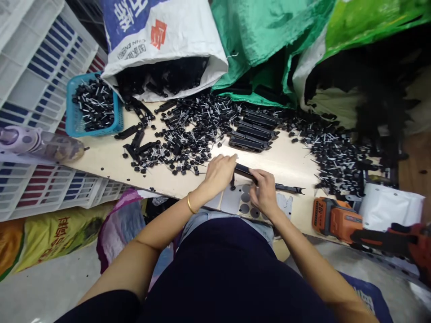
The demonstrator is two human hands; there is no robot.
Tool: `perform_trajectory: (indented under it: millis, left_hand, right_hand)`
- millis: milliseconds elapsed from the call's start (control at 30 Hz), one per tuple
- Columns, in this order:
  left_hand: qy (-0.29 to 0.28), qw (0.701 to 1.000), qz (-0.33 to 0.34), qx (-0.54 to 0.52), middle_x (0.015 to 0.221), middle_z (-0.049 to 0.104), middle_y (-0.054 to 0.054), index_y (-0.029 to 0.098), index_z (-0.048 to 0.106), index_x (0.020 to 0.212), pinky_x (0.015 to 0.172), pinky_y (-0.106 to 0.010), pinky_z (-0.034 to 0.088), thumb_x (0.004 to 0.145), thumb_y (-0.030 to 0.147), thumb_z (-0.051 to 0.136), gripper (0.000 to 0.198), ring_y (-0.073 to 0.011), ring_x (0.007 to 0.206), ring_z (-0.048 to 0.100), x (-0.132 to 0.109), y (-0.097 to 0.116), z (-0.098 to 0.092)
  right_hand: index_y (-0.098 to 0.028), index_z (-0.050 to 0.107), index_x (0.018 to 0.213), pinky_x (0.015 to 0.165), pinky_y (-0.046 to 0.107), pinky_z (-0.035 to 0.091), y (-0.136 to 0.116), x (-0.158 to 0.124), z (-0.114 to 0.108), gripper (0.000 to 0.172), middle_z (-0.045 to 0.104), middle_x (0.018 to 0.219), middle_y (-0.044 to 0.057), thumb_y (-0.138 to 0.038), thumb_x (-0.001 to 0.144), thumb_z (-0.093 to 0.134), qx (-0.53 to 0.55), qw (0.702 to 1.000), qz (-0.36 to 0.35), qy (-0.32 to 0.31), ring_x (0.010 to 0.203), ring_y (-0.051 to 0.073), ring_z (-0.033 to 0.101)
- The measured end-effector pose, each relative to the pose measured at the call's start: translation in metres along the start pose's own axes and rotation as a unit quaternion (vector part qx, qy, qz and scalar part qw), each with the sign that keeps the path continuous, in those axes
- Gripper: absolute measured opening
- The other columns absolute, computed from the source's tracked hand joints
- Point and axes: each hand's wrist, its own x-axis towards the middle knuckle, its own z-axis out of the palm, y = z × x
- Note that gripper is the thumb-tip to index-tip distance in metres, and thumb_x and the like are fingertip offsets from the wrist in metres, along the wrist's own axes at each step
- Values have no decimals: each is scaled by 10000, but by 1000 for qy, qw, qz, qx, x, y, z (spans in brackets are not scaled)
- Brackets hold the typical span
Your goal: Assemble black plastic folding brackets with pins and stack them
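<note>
My right hand (pixel 264 190) is wrapped round a long black plastic bar (pixel 286 187), which lies at a slant just above the bench edge. At the bar's left end my left hand (pixel 218 175) is closed, its fingertips pressed together; what they pinch is hidden. A small black part (pixel 233 181) shows just below those fingertips. Under both hands lies a grey metal plate (pixel 230 201) with round dark discs. Beyond my hands sits a stack of similar black bars (pixel 251 142). To its left spreads a pile of black-headed screws (pixel 195 121).
A blue basket (pixel 69 112) of black-headed screws stands at the left beside a lilac-topped bottle (pixel 43 142). Open sacks (pixel 188 36) line the back. More screws (pixel 340 157) lie at right, near an orange power tool (pixel 336 217) and a white packet (pixel 392 206).
</note>
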Motion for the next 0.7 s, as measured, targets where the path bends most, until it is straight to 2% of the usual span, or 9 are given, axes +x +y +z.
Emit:
perform_trajectory:
  millis: [33,100,200,267,367,433,500,567,700]
  left_hand:
    - [27,997,70,12,1084,623,-129,149,510,1243,895,-342,400,931,215,350,356,-249,1050,557,10,2,-1]
    - [13,977,213,26,1157,578,-136,146,542,1196,946,-352,371,891,259,474,332,-261,1106,514,34,3,6]
    - [-63,953,295,37,1148,580,-125,155,595,1088,981,-362,362,816,222,598,280,-261,1123,512,63,3,25]
    - [-87,956,278,17,1124,602,-111,163,590,1073,964,-345,388,829,163,561,246,-241,1119,530,63,3,32]
    - [-100,973,195,-71,1056,643,-94,175,546,1108,850,-314,458,874,175,488,241,-221,1000,605,36,12,33]
    - [-114,973,135,-150,956,664,-73,185,510,1132,752,-299,481,895,245,473,248,-211,865,641,10,24,32]
    - [-120,960,92,-236,845,659,-41,190,482,1128,676,-284,481,888,303,483,265,-199,754,643,-10,39,35]
    - [-116,935,44,-333,744,633,-1,198,471,1096,624,-265,475,867,333,506,268,-176,658,628,-21,52,42]
    - [-37,890,-74,-449,629,573,28,187,505,957,571,-254,462,865,316,473,162,-141,528,580,-23,67,55]
  right_hand:
    - [-135,588,1133,861,384,442,0,-13,-11,343,622,1029,130,-143,825,437,39,998,49,5,973,232,557]
    - [-167,641,909,744,343,472,6,-39,-31,230,658,827,75,-249,879,428,102,980,164,-42,797,201,605]
    - [-174,617,714,637,322,482,22,-70,-43,344,650,664,44,-435,873,460,172,916,344,-112,628,177,609]
    - [-171,616,779,639,323,507,30,-74,-37,369,674,733,49,-526,812,522,249,866,431,-49,649,174,627]
    - [-182,595,919,665,314,534,27,-51,-21,462,690,879,52,-597,715,597,403,778,462,135,747,171,654]
    - [-178,590,823,634,293,529,17,-24,-15,442,690,781,43,-606,711,594,474,719,463,210,694,164,653]
    - [-178,549,654,558,272,503,7,0,-14,424,653,608,30,-595,722,593,497,685,474,243,567,153,620]
    - [-186,502,554,502,259,467,-1,18,-16,441,607,499,22,-579,722,610,492,688,469,256,484,142,576]
    - [-185,506,500,479,248,435,-5,32,-18,464,599,457,31,-575,729,609,484,733,411,245,443,129,540]
